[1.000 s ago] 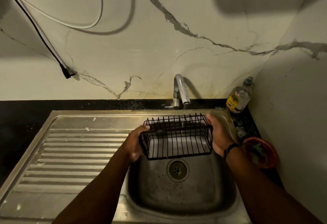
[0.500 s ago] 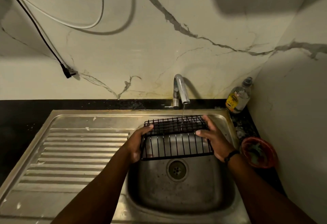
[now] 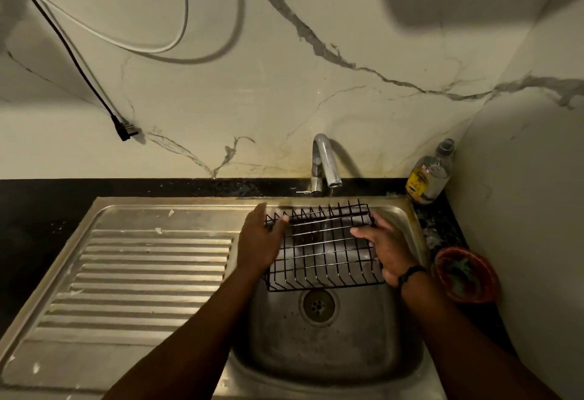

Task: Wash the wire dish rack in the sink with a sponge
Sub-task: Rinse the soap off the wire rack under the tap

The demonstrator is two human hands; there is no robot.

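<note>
The black wire dish rack (image 3: 322, 251) hangs over the steel sink basin (image 3: 319, 342), tipped so its base faces up toward me, right under the faucet (image 3: 324, 162). A thin stream of water falls onto its far edge. My left hand (image 3: 260, 238) is at the rack's left end, motion-blurred, fingers on the far left corner. My right hand (image 3: 384, 246) grips the right end with its thumb laid over the wires. No sponge shows between my hands.
A ribbed steel drainboard (image 3: 142, 273) lies left of the basin. A bottle with a yellow label (image 3: 429, 175) stands in the back right corner. A reddish bowl (image 3: 464, 273) holding something dark green sits on the black counter at right. Cables (image 3: 94, 83) hang on the wall.
The rack has rolled over from open side facing me to base facing up. My left hand slid up toward the far left corner; my right hand shifted along the right end.
</note>
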